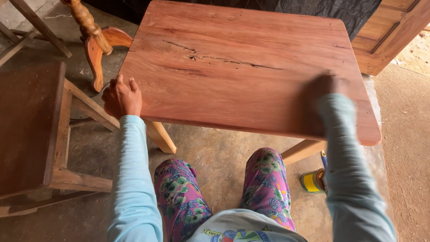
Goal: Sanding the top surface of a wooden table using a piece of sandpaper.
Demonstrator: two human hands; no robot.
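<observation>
The reddish wooden table (pixel 242 67) fills the upper middle of the frame. The left hand (pixel 121 96) clasps its left edge, fingers curled over the rim. The right hand (pixel 329 85), blurred, lies on the top near the right front corner; its grip cannot be told. A yellow can (pixel 313 180) stands on the floor, lower right.

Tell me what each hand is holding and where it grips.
Left hand grips the tabletop at its left edge. Right hand is blurred on the top; whether it holds anything cannot be told.
</observation>
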